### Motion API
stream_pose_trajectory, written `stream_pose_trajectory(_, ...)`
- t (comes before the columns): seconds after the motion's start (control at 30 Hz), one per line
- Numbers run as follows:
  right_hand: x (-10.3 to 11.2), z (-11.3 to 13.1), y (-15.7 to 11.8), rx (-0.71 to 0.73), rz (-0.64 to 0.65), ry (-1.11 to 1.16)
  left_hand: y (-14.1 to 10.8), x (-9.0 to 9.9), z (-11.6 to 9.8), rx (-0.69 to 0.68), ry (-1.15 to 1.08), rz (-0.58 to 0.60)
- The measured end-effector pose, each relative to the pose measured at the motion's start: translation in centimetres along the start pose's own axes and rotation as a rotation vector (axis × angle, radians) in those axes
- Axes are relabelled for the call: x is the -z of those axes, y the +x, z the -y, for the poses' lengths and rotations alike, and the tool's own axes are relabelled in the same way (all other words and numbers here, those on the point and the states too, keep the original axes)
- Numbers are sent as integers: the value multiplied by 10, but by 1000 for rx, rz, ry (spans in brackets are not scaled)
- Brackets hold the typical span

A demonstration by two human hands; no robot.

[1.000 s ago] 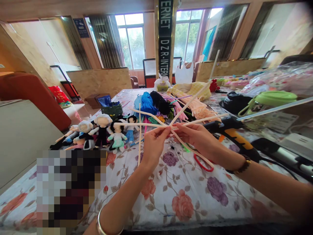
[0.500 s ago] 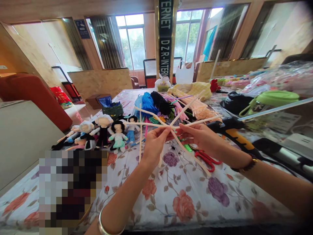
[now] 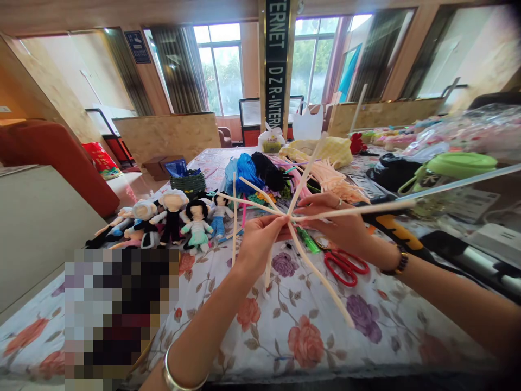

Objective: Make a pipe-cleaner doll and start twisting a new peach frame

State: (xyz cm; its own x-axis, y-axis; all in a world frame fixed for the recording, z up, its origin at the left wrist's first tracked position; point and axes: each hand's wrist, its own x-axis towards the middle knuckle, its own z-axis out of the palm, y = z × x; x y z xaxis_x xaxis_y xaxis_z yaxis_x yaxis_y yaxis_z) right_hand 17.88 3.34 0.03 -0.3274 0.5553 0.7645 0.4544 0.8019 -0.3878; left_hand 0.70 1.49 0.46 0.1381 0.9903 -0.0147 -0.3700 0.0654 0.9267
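Note:
Cream-coloured pipe cleaners (image 3: 321,269) cross in a star above the table, their arms spreading several ways. My left hand (image 3: 260,239) is closed, pinching them at the crossing between thumb and fingers. Just right of the crossing is my right hand (image 3: 342,222), a ring on one finger, its fingers stretched out and apart beside the stems. One pipe cleaner arm passes in front of it and hides part of the fingers. Red-handled scissors (image 3: 345,266) and a green tool (image 3: 308,240) lie beneath my right hand.
Several small dolls (image 3: 197,225) lie at left, near a dark green basket (image 3: 187,182). Bundles of blue (image 3: 244,171), black (image 3: 268,171) and peach (image 3: 337,182) pipe cleaners lie behind my hands. At right are a yellow-black tool (image 3: 396,231) and a green-lidded jug (image 3: 459,163).
The star of pipe cleaners has turned and tilted; one arm now points right, across my right hand. My right hand has loosened its pinch near the crossing and turned, its fingers stretching out.

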Motion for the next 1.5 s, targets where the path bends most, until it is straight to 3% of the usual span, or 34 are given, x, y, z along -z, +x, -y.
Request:
stream_pose_trajectory(0.13, 4, -4, 2, 122, 213, -26, -1, 0, 0, 36, 10, 14)
stream_pose_trajectory(0.27, 5, 1, 7, 187, 271, -140, 0, 1, 0, 46, 1, 40)
stream_pose_trajectory(0.4, 3, 2, 7, 204, 183, -291, -1, 1, 0, 23, -22, 51)
stream_pose_trajectory(0.57, 1, -1, 3, 211, 67, -207, -2, 0, -2, 9, -10, 93)
stream_pose_trajectory(0.93, 6, 1, -12, 158, 167, -79, -4, -3, -3, 22, 20, 90)
stream_pose_trajectory(1.03, 8, 8, -14, 102, 153, -13, -4, -3, -3, 31, 14, 86)
stream_pose_trajectory(1.2, 2, 13, -15, -190, -219, 140, -5, -1, -4, 7, 18, 126)
stream_pose_trajectory(1.27, -1, 13, -14, -321, -286, 212, -5, -1, -5, 4, 16, 126)
stream_pose_trajectory(1.4, -4, 13, -8, -539, -97, 369, -5, -1, -4, 6, 17, 151)
stream_pose_trajectory(1.5, -2, 11, -3, -622, 56, 507, -4, 0, -4, 23, 33, 198)
